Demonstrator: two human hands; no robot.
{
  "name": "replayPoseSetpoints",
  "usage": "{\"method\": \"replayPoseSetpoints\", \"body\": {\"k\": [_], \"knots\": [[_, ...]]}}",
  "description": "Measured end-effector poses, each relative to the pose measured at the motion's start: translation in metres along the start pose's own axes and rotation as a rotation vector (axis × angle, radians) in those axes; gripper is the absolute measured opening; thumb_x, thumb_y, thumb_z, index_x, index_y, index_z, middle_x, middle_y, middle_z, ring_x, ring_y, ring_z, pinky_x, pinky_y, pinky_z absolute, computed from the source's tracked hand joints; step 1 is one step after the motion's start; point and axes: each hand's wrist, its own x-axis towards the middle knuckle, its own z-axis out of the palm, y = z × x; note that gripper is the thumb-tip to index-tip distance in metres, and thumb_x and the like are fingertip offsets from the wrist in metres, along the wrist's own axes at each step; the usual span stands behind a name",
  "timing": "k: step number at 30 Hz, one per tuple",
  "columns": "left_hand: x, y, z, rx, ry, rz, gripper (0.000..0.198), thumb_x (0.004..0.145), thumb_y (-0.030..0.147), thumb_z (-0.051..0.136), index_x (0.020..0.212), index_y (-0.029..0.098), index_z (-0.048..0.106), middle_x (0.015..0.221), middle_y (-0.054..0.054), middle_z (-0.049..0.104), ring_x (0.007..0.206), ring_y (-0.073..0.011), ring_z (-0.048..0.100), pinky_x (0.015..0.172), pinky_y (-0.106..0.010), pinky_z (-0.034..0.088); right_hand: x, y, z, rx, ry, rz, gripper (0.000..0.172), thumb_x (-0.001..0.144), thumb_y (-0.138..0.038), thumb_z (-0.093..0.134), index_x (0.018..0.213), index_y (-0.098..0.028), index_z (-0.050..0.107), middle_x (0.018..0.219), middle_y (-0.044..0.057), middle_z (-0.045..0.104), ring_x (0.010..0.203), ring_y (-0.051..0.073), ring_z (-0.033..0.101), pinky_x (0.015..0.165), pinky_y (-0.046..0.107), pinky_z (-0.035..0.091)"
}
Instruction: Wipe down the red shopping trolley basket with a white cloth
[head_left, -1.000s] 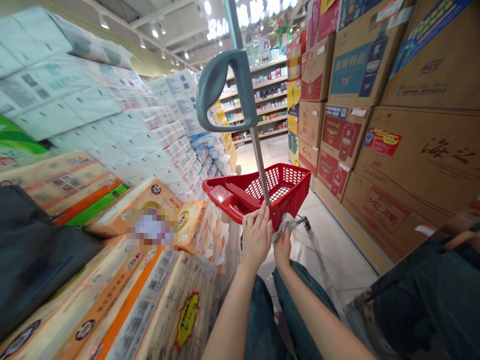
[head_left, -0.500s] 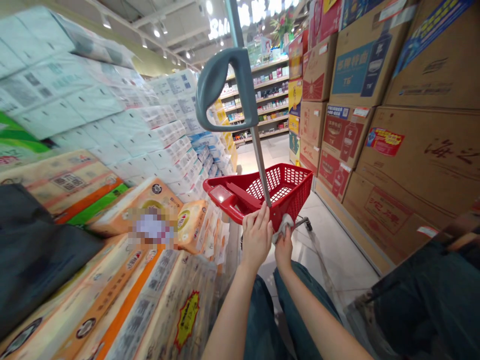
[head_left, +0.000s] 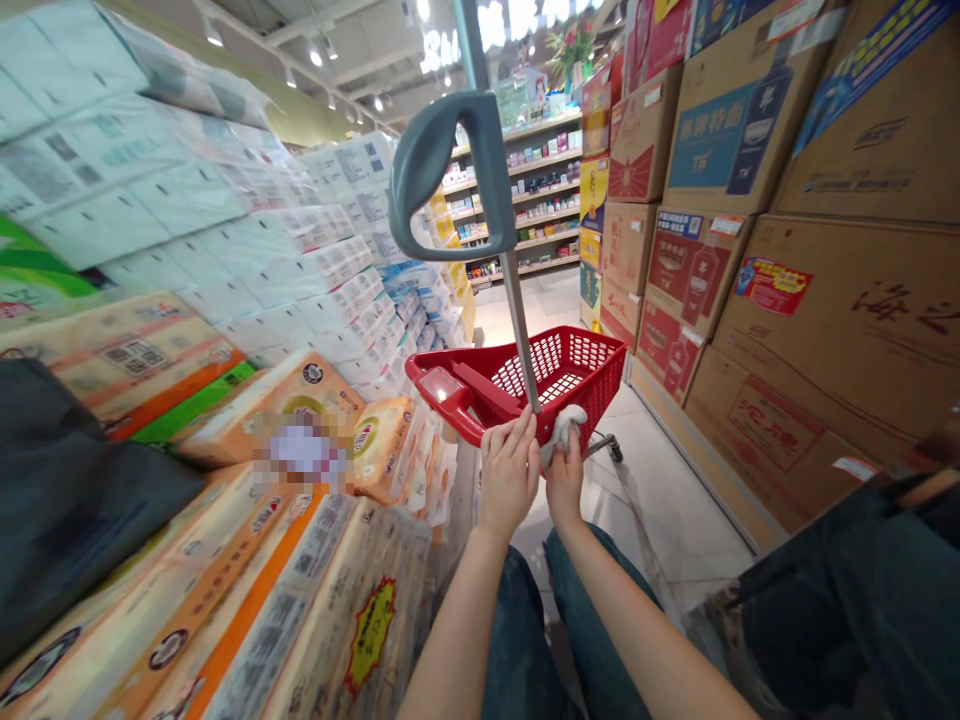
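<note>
A red plastic shopping trolley basket (head_left: 559, 375) stands in front of me, with a grey pole and curved handle (head_left: 480, 170) rising from it. My left hand (head_left: 508, 475) has its fingers curled over the basket's near rim, right beside the pole. My right hand (head_left: 564, 480) pinches a crumpled white cloth (head_left: 559, 432) against the same rim, close to my left hand. Part of the basket's rim is hidden behind my hands and the cloth.
Wrapped tissue packs (head_left: 150, 190) are stacked high on the left, above orange-striped packs (head_left: 300, 590). Cardboard cartons (head_left: 825, 320) wall the right side. A tiled floor (head_left: 675, 510) runs between them towards store shelves (head_left: 510, 200). Dark fabric (head_left: 67, 490) hangs at left.
The white cloth has shifted slightly up and towards the rim, and both hands sit a little further left. The view has turned only slightly.
</note>
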Motion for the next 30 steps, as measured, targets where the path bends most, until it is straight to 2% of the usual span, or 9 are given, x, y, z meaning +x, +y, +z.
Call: {"method": "replayPoseSetpoints", "body": {"k": [2, 5, 10, 14, 20, 23, 26, 28, 30], "knots": [[-0.002, -0.002, -0.002, -0.046, 0.002, 0.011, 0.041, 0.098, 0.018, 0.038, 0.138, 0.016, 0.048, 0.142, -0.008, 0.053, 0.117, -0.0224, 0.051, 0.100, -0.043, 0.039, 0.012, -0.024, 0.004, 0.000, 0.000, -0.076, 0.054, 0.097, -0.042, 0.034, 0.147, -0.022, 0.034, 0.153, 0.008, 0.037, 0.141, 0.020, 0.034, 0.115, 0.042, 0.032], [-0.006, -0.009, -0.009, -0.136, 0.001, 0.022, 0.040, 0.097, 0.017, 0.040, 0.135, 0.019, 0.051, 0.138, -0.006, 0.057, 0.118, -0.0212, 0.051, 0.102, -0.043, 0.038, 0.029, -0.056, 0.007, -0.037, -0.097, -0.211, 0.049, 0.098, -0.038, 0.035, 0.143, -0.022, 0.042, 0.149, 0.007, 0.042, 0.139, 0.020, 0.037, 0.115, 0.040, 0.031], [-0.016, -0.029, -0.025, -0.270, 0.056, -0.002, 0.036, 0.098, 0.017, 0.038, 0.125, 0.023, 0.060, 0.128, -0.004, 0.064, 0.115, -0.0199, 0.054, 0.099, -0.042, 0.039, 0.053, -0.071, -0.001, -0.156, -0.514, -0.417, 0.039, 0.098, -0.034, 0.037, 0.129, -0.024, 0.057, 0.131, 0.006, 0.061, 0.120, 0.020, 0.055, 0.105, 0.038, 0.040], [-0.026, -0.051, -0.035, -0.249, 0.086, -0.064, 0.036, 0.099, 0.020, 0.036, 0.121, 0.024, 0.064, 0.124, -0.006, 0.066, 0.110, -0.0201, 0.057, 0.096, -0.042, 0.041, 0.059, -0.073, 0.003, -0.325, -0.754, -0.444, 0.039, 0.099, -0.032, 0.031, 0.122, -0.027, 0.063, 0.122, 0.003, 0.066, 0.116, 0.020, 0.056, 0.104, 0.043, 0.036], [-0.028, -0.075, -0.040, 0.032, 0.222, -0.200, 0.037, 0.097, 0.027, 0.044, 0.132, 0.023, 0.054, 0.137, -0.010, 0.055, 0.117, -0.0231, 0.055, 0.101, -0.043, 0.038, 0.034, -0.070, 0.029, -0.491, -0.775, -0.528, 0.040, 0.100, -0.033, 0.029, 0.135, -0.030, 0.051, 0.124, 0.002, 0.062, 0.116, 0.019, 0.051, 0.113, 0.046, 0.021], [-0.032, -0.073, -0.037, 0.196, 0.282, -0.247, 0.041, 0.096, 0.022, 0.046, 0.137, 0.021, 0.049, 0.133, -0.012, 0.057, 0.124, -0.0252, 0.051, 0.108, -0.047, 0.032, 0.020, -0.071, 0.041, -0.488, -0.766, -0.574, 0.041, 0.100, -0.034, 0.028, 0.136, -0.029, 0.049, 0.123, 0.003, 0.061, 0.114, 0.020, 0.052, 0.114, 0.044, 0.022], [-0.043, -0.062, -0.034, 0.287, 0.307, -0.241, 0.050, 0.093, 0.025, 0.052, 0.142, 0.018, 0.043, 0.146, -0.017, 0.043, 0.136, -0.0296, 0.039, 0.112, -0.051, 0.028, 0.012, -0.071, 0.048, -0.456, -0.776, -0.588, 0.041, 0.100, -0.033, 0.028, 0.137, -0.028, 0.047, 0.124, 0.004, 0.061, 0.112, 0.020, 0.052, 0.113, 0.045, 0.024], [-0.050, -0.053, -0.033, 0.338, 0.285, -0.225, 0.055, 0.091, 0.028, 0.055, 0.143, 0.020, 0.041, 0.153, -0.018, 0.032, 0.142, -0.0334, 0.029, 0.112, -0.055, 0.027, 0.009, -0.069, 0.049, -0.425, -0.788, -0.588, 0.041, 0.100, -0.032, 0.028, 0.136, -0.026, 0.047, 0.122, 0.005, 0.061, 0.112, 0.020, 0.053, 0.112, 0.046, 0.025], [-0.054, -0.046, -0.033, 0.374, 0.178, -0.259, 0.055, 0.092, 0.031, 0.055, 0.144, 0.027, 0.040, 0.157, -0.014, 0.025, 0.145, -0.0349, 0.021, 0.112, -0.057, 0.027, 0.007, -0.065, 0.050, -0.399, -0.807, -0.593, 0.040, 0.099, -0.031, 0.029, 0.134, -0.024, 0.049, 0.120, 0.007, 0.062, 0.112, 0.021, 0.053, 0.110, 0.047, 0.028]]}}
